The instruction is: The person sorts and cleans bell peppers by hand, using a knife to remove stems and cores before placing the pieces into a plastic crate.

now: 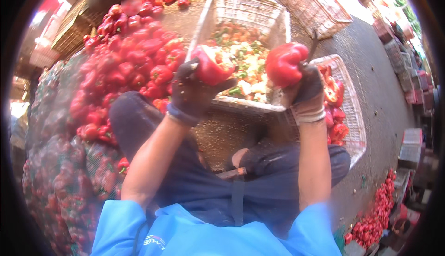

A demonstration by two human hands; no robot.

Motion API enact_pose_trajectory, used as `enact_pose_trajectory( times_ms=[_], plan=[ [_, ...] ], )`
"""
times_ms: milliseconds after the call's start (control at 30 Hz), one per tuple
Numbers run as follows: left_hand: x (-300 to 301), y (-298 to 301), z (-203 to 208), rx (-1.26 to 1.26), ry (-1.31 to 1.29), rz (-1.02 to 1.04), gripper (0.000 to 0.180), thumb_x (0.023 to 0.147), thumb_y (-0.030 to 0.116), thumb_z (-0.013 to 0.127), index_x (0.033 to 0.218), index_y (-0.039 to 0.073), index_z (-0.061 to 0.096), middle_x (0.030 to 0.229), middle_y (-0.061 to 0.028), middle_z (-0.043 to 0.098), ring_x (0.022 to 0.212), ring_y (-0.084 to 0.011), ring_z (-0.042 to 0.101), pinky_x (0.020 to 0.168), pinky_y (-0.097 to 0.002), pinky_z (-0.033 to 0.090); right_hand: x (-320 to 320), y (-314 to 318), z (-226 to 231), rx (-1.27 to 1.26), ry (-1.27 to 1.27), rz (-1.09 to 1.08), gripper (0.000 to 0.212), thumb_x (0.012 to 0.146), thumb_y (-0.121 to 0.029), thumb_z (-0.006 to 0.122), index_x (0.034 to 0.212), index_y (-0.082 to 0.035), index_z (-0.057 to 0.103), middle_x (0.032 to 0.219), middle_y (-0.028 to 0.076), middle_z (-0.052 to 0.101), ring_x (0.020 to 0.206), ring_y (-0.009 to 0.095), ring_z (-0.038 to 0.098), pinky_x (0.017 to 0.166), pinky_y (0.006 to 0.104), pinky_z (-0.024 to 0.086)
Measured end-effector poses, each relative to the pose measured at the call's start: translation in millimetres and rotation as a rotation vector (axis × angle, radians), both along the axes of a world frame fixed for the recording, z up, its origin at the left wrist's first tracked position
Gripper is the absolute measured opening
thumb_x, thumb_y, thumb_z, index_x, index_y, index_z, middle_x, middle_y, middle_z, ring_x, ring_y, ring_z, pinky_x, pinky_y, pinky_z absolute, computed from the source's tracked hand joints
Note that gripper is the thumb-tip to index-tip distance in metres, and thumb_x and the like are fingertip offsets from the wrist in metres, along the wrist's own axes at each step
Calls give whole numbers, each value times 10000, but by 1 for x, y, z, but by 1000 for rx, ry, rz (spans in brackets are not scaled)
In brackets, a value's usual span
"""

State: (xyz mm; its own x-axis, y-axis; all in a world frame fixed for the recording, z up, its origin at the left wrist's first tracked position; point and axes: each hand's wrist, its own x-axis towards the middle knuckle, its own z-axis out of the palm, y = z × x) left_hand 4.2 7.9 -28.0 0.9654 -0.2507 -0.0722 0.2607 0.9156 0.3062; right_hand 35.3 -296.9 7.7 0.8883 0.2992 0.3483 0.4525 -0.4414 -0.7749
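Observation:
My gloved left hand (189, 89) is closed round a red bell pepper (209, 68), whose pale inside shows on its right side. Opposite it, my gloved right hand (307, 91) grips another red bell pepper (283, 63). A thin dark knife (314, 45) sticks up from that same hand; its handle is hidden in the fingers. Both peppers are held up over the near part of a white plastic crate (250, 104), which contains pale, green and orange pepper scraps (248, 66). By my right forearm, a second white crate (356, 121) holds red pepper pieces (334, 93).
Loose red peppers (132, 66) are heaped at the left, beside full mesh sacks (60, 182). An upturned or tilted crate (315, 5) lies at the back right. More red peppers (375, 209) and stacked crates (398, 56) line the far right. My crossed legs (208, 177) take up the near middle.

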Motion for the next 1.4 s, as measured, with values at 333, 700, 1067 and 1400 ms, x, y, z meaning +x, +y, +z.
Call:
enact_pose_trajectory(
  times_ms=[333, 700, 1067, 1400],
  plan=[
    [-3, -9, -41, 822, -267, 87, 675, 1011, 387, 593, 1590, 66, 460, 1594, -180, 540, 1482, -448, 511, 1214, -683, 409, -88, -217, 107, 597, 563, -799, 165, 1012, -270, 699, 1129, -156, 672, 670, -25, 620, 462, 84, 546, 361, 232, 376],
    [-7, -21, 25, 817, -270, -150, 936, 794, 3, 814, 1627, -4, 388, 1515, -141, 536, 1175, -166, 656, 931, -316, 579, -83, -143, 69, 355, 572, -354, 504, 1060, -507, 679, 1227, -35, 740, 941, 31, 754, 586, 16, 560, 469, 176, 411],
    [-14, -27, 20, 1363, -703, 48, 998, 823, 79, 872, 1670, 40, 345, 1542, -184, 558, 1416, -229, 566, 1198, -367, 469, -25, 63, 33, 315, 888, -54, 500, 930, -455, 867, 1211, -66, 725, 994, -21, 730, 759, 49, 639, 645, 200, 472],
    [-4, -26, 1, 1010, -521, -182, 993, 862, 223, 868, 1667, 6, 329, 1525, -168, 570, 1358, -226, 597, 1158, -361, 490, -20, 58, 3, 525, 1034, 44, 501, 938, -323, 864, 1294, -33, 665, 1095, 59, 752, 897, 144, 735, 740, 292, 602]
  ],
)
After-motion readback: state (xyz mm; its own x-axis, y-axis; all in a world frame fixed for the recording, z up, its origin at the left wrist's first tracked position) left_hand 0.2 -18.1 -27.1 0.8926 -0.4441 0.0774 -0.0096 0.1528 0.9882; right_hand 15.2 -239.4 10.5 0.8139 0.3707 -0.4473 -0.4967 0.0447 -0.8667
